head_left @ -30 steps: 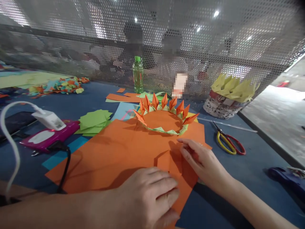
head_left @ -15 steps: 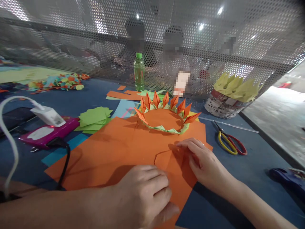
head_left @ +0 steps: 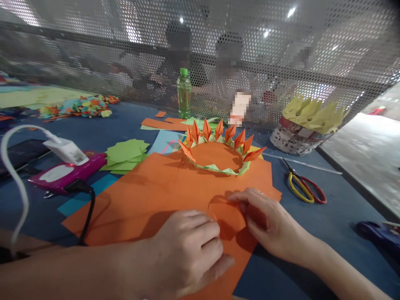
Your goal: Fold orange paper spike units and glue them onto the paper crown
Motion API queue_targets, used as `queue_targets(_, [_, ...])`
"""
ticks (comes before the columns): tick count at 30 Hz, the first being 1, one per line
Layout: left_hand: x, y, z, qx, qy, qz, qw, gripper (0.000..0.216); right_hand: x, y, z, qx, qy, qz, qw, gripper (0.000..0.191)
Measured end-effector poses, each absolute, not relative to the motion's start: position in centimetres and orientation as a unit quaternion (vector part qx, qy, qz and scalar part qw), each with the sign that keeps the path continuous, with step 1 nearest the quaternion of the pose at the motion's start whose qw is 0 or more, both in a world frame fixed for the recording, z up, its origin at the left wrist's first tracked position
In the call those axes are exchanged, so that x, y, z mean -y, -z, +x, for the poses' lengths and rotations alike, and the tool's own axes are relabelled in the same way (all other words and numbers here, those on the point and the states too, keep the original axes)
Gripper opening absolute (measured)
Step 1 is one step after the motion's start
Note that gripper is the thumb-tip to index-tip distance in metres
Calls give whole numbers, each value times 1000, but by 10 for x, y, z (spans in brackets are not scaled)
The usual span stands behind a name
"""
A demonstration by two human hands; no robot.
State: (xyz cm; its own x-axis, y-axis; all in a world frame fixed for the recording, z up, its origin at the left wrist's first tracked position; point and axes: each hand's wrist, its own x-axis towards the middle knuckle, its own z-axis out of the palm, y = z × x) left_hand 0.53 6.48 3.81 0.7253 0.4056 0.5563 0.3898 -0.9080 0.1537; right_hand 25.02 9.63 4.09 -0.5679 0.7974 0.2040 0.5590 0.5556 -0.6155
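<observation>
One small orange paper [head_left: 225, 213], flatter earlier, is now being bowed over the orange sheet [head_left: 140, 191], between a loosely curled left hand [head_left: 192, 246] and a half-open right hand [head_left: 264, 214]; shaping is seemingly being done, any hold being unclear.

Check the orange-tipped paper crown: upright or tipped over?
Upright. The paper crown rests band-down on the orange paper, its orange tips pointing up at the back and slanting outward at the sides.
</observation>
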Motion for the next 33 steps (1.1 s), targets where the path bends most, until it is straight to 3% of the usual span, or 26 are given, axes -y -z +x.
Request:
queue_targets(9, [-76, -41, 2, -317, -320, 893, -23, 25, -99, -41, 252, 899, -150, -318, 262, 35])
queue_targets(15, [-72, -42, -1, -252, -292, 922, 27, 18, -90, -44, 246, 914, -149, -299, 229, 11])
queue_targets(20, [-72, -38, -2, -252, -251, 934, 25, 31, -86, -45, 244, 913, -158, -312, 212, 12])
queue_targets(25, [-76, -38, -4, -264, -250, 931, 20, 33, -85, -42, 246, 875, -182, -398, 207, 41])
queue_targets(29, [-77, -38, -5, -286, -233, 928, 47, 31, -86, -45, 247, 898, -205, -335, 197, 31])
queue_targets(33, [-77, -37, -7, -305, -225, 922, 77, 27, -88, -47, 250, 910, -209, -291, 209, 49])
